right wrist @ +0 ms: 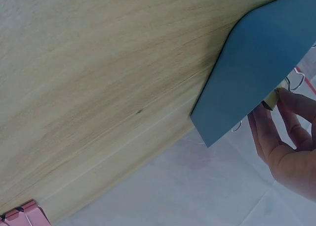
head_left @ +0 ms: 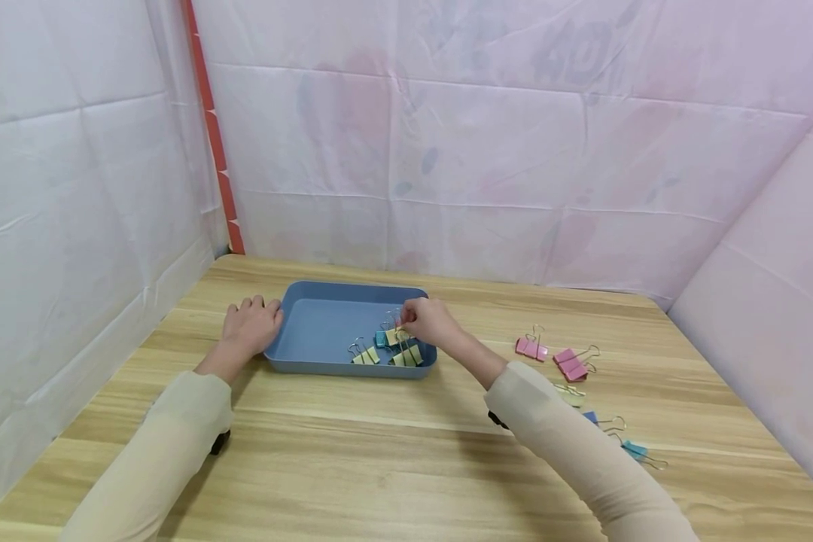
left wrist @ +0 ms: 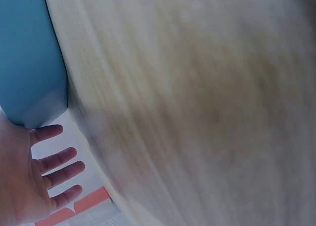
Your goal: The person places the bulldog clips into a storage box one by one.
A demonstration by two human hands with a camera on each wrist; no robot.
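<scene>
A blue tray (head_left: 325, 293) sits on the wooden table. At its left end my left hand (head_left: 252, 325) rests against the side, and the left wrist view shows that hand's fingers (left wrist: 59, 159) straight and spread. My right hand (head_left: 432, 322) reaches over the tray's right end. Between its thumb and fingers it pinches a yellow binder clip (right wrist: 271, 98) by the tray wall. Inside the tray, close under that hand, lie a teal binder clip (head_left: 381, 339) and pale yellow ones, one at the front (head_left: 366, 357) and one in the right corner (head_left: 408, 356).
Right of the tray, two pink binder clips (head_left: 531, 348) lie on the table (head_left: 379, 444). Nearer me are a pale yellow clip (head_left: 570, 395), a blue one (head_left: 590, 417) and a teal one (head_left: 634, 449), some beside my right sleeve. White cloth (head_left: 488, 150) hangs behind the table.
</scene>
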